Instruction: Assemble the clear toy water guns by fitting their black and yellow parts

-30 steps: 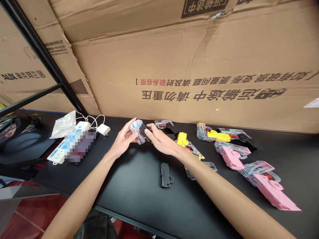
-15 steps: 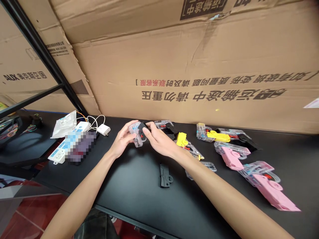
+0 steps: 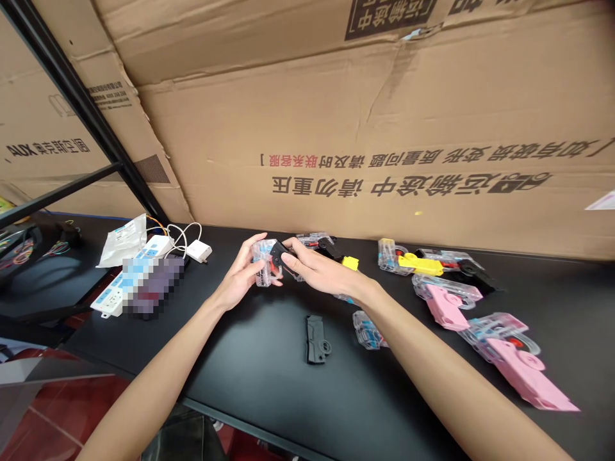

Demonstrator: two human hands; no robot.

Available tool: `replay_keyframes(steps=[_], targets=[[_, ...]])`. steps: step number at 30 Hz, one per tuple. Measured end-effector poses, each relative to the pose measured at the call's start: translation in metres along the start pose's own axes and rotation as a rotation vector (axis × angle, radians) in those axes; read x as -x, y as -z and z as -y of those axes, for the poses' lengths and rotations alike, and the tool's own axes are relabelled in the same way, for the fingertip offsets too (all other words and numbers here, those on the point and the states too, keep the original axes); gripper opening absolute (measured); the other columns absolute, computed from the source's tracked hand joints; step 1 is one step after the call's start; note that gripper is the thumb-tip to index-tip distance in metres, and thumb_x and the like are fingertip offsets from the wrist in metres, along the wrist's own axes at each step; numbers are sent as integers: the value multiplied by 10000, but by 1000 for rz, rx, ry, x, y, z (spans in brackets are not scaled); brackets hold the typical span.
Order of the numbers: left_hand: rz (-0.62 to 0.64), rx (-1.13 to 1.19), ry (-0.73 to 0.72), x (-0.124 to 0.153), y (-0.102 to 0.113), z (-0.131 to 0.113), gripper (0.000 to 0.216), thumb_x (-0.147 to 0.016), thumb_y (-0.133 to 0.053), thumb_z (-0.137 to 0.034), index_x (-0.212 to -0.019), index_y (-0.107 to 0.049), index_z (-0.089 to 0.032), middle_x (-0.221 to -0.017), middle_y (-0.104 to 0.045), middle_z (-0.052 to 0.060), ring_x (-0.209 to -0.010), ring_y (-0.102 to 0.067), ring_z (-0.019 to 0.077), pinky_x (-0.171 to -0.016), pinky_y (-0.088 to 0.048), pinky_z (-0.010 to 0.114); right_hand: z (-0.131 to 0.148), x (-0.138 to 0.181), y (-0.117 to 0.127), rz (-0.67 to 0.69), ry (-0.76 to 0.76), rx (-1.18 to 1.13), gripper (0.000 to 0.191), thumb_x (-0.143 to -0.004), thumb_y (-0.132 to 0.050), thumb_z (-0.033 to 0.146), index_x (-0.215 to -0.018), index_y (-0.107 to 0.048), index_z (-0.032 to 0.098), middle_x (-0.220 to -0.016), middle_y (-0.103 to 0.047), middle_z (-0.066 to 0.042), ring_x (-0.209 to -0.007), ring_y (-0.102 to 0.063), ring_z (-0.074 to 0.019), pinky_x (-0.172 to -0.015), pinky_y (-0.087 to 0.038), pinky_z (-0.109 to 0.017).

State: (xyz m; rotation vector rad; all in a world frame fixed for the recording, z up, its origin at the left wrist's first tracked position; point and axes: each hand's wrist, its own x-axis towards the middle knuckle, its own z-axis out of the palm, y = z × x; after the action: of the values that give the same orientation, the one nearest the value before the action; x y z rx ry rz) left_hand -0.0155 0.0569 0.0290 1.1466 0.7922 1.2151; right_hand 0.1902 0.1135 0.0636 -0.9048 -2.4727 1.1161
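My left hand (image 3: pixel 235 276) grips a transparent plastic toy casing (image 3: pixel 264 265) with red parts inside. My right hand (image 3: pixel 319 273) pinches a black plastic piece (image 3: pixel 277 255) against the casing's upper edge. Under my right wrist, a yellow plastic part (image 3: pixel 350 263) partly shows among clear pieces. A separate black plastic part (image 3: pixel 316 339) lies on the black table (image 3: pixel 250 365) below my hands. A clear casing (image 3: pixel 365 330) lies near my right forearm. Further right are pink-and-clear toy assemblies (image 3: pixel 509 358) and a yellow-and-clear one (image 3: pixel 408 259).
A white power strip (image 3: pixel 108 301), pixelated object (image 3: pixel 152 286), white charger (image 3: pixel 198 251) and plastic bag (image 3: pixel 122 242) occupy the table's left side. Cardboard sheets (image 3: pixel 336 128) form the back wall. A black metal frame (image 3: pixel 72 96) rises at left.
My hands have drawn closer and turned the casing, with the black piece now pressed against it. My right forearm now covers more of the yellow-and-clear pieces.
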Motion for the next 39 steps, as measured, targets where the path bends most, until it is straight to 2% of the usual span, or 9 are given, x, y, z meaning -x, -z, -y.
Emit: replay_keyframes(steps=[4, 8, 13, 23, 28, 39], targets=[[6, -121, -16, 1, 0, 2, 622, -949, -608, -347, -1477, -282, -304, -923, -575, 6, -712, -604, 126, -633, -563, 296, 1, -1, -3, 48, -46, 34, 524, -1018, -215, 609, -1248, -416, 183, -1141, -621, -132, -967, -604, -246, -857, -477, -376], [8, -182, -33, 2, 0, 4, 687, -960, -593, -393, -1521, -208, -293, -892, -574, -1, -664, -580, 111, -614, -530, 277, 1, 0, -2, 73, -70, 54, 533, -1012, -201, 622, -1248, -412, 193, -1117, -628, -121, -973, -599, -253, -869, -476, -383], [38, -222, 6, 4, 2, 5, 716, -975, -564, -407, -1550, -162, -260, -761, -565, -30, -612, -565, 112, -618, -508, 281, -1, 0, 1, 114, -85, 74, 546, -1002, -204, 644, -1243, -416, 201, -1161, -626, -124, -994, -601, -255, -872, -491, -391], [-12, -304, -38, 4, -1, 15, 659, -978, -545, -437, -1530, -220, -283, -856, -561, -8, -619, -549, 102, -635, -505, 290, -15, -1, -4, 87, -71, 138, 477, -999, -245, 652, -1150, -444, 246, -1086, -677, -105, -866, -643, -270, -773, -492, -410], [-11, -286, -20, 4, -2, 13, 676, -967, -559, -447, -1526, -211, -293, -960, -549, 14, -638, -553, 96, -636, -518, 292, -14, -2, -6, 107, -95, 175, 487, -998, -222, 655, -1150, -431, 242, -950, -683, -88, -760, -625, -262, -689, -475, -388], [21, -99, 100, 5, -2, 3, 721, -935, -622, -383, -1528, -212, -359, -1048, -558, 27, -719, -597, 118, -692, -531, 309, -4, 1, -6, 152, -74, 99, 415, -1020, -231, 600, -1153, -376, 235, -1028, -657, -87, -870, -635, -253, -785, -495, -397]])
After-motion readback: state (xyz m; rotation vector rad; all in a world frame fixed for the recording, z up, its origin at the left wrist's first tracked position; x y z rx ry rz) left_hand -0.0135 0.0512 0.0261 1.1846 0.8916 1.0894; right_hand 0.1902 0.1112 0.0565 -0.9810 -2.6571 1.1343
